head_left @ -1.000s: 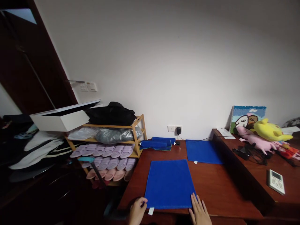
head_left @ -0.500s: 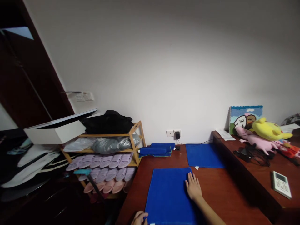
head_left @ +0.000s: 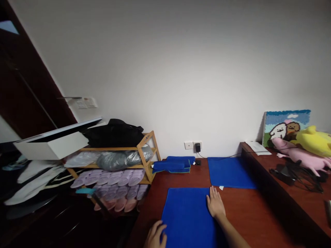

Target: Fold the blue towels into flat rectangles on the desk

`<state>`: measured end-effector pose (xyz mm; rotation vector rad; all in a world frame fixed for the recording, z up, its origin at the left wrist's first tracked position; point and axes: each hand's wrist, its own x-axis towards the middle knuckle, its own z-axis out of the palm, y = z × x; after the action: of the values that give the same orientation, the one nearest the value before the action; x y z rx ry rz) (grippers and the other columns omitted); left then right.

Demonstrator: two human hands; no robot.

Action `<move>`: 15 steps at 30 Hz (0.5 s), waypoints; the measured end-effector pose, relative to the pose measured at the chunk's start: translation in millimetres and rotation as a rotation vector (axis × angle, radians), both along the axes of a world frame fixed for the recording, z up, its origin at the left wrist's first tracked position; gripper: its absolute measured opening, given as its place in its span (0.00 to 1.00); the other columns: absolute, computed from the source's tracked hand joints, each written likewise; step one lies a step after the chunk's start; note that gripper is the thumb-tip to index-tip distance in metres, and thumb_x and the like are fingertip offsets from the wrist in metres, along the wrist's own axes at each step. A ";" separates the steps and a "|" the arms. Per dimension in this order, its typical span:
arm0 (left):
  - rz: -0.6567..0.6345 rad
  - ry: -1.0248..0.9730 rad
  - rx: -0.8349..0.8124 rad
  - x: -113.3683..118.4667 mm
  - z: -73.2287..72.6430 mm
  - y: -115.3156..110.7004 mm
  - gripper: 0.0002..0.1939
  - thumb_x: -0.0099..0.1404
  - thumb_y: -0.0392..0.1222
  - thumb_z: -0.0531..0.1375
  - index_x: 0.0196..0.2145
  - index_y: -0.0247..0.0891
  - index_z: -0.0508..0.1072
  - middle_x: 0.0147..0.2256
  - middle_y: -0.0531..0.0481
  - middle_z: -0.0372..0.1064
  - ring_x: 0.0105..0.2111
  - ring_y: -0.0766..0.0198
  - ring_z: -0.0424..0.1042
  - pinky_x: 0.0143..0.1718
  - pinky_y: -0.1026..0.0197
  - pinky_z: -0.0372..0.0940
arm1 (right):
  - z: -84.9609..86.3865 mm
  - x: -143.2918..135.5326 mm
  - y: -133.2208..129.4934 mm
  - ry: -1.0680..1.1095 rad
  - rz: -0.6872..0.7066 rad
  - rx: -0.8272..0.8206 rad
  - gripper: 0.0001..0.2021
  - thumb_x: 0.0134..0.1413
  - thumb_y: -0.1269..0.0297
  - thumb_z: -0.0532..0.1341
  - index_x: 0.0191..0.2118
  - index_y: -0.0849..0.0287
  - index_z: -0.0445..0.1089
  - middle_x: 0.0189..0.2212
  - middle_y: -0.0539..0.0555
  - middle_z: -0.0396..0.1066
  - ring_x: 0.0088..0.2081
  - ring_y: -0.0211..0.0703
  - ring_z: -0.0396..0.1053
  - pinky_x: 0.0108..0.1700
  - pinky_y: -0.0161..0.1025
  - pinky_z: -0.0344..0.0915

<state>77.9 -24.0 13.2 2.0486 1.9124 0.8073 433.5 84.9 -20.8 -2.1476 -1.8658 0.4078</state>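
Up from the near corner, the right hand [head_left: 216, 204] lies flat at the far corner of the blue cloth [head_left: 188, 217], apparently smoothing, left hand [head_left: 156, 236] loosely unclenched alongside.

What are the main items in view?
desk: 1, brown, lower centre
front cloth: 1, blue, on desk
rear cloth: 1, blue, desk's back
folded cloths: 2 or more, blue, back left
plug: 1, black, centre
rack: 1, wooden, left
slippers: many, lilac, pink, on rack
bag: 1, black, atop rack
box: 1, white, beside bag
picture: 1, multicoloured, right
plush toys: 2, pink, yellow, right
left hand: 1, bare, at front cloth's left edge
right hand: 1, bare, on front cloth's right edge
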 end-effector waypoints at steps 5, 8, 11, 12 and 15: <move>-0.355 0.089 0.045 146.2 18.9 57.2 0.24 0.75 0.45 0.46 0.60 0.49 0.74 0.62 0.49 0.72 0.62 0.53 0.68 0.66 0.47 0.64 | -7.0 1.8 3.3 -0.028 0.007 0.004 0.34 0.69 0.55 0.35 0.74 0.70 0.42 0.75 0.58 0.40 0.75 0.47 0.36 0.75 0.47 0.36; -0.426 0.203 0.019 211.0 4.1 85.2 0.27 0.77 0.49 0.41 0.67 0.46 0.65 0.68 0.50 0.62 0.68 0.55 0.59 0.70 0.45 0.56 | -14.3 4.8 3.1 -0.096 0.049 -0.009 0.33 0.68 0.58 0.36 0.73 0.69 0.44 0.75 0.57 0.40 0.75 0.47 0.36 0.74 0.47 0.36; -0.444 0.235 -0.035 227.0 -15.6 104.1 0.29 0.78 0.53 0.37 0.71 0.48 0.57 0.71 0.53 0.55 0.72 0.58 0.51 0.73 0.45 0.49 | -19.0 7.1 2.7 -0.164 0.098 -0.014 0.33 0.67 0.60 0.36 0.73 0.69 0.45 0.75 0.57 0.38 0.75 0.48 0.34 0.74 0.47 0.35; -0.449 0.235 -0.041 221.1 -21.2 109.2 0.30 0.78 0.55 0.37 0.71 0.49 0.54 0.71 0.53 0.53 0.72 0.57 0.49 0.73 0.44 0.48 | -19.3 7.2 2.8 -0.179 0.094 -0.018 0.33 0.67 0.60 0.35 0.73 0.70 0.45 0.75 0.57 0.38 0.75 0.48 0.34 0.74 0.47 0.35; -0.388 0.277 -0.047 176.8 -31.8 124.9 0.31 0.77 0.58 0.38 0.73 0.50 0.48 0.73 0.52 0.48 0.73 0.55 0.46 0.73 0.42 0.45 | -17.8 5.4 3.2 -0.186 0.048 -0.030 0.35 0.68 0.57 0.33 0.73 0.73 0.41 0.75 0.60 0.38 0.75 0.49 0.35 0.74 0.47 0.36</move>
<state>254.6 100.9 -18.6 2.4945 1.5492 0.4003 439.0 88.1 -38.7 -2.2325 -2.0245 0.2546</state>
